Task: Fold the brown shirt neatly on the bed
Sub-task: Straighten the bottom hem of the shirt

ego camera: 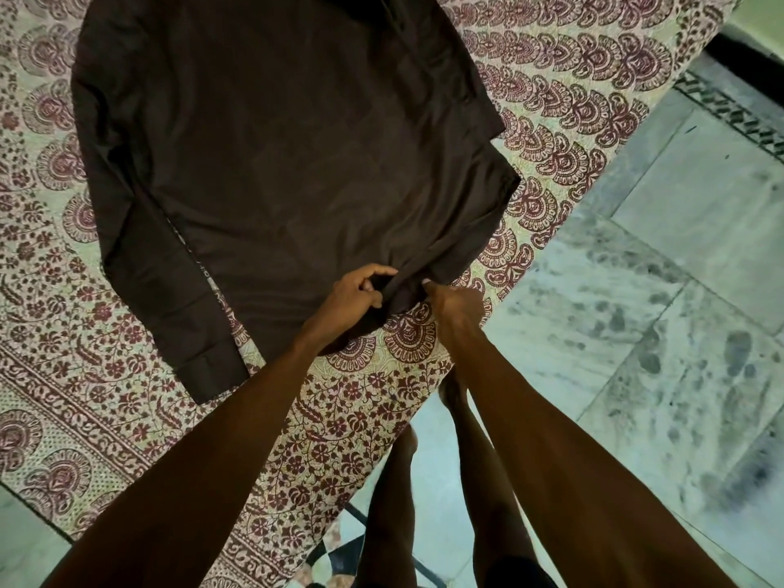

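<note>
Brown long-sleeved cotton shirt (pixel 271 171): flat on paisley-printed bedsheet (pixel 564 91).
Left hand (pixel 354 301), right hand (pixel 456 307): we see both pinching hem.

Dark brown shirt (pixel 271 163) flat on patterned bed (pixel 572 99), hem bunched at near edge.

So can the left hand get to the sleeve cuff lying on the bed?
Probably yes. The left hand is pinching the shirt hem beside the right hand, so it would have to let go first. The cuff lies flat on the bedsheet, with nothing between them.
</note>
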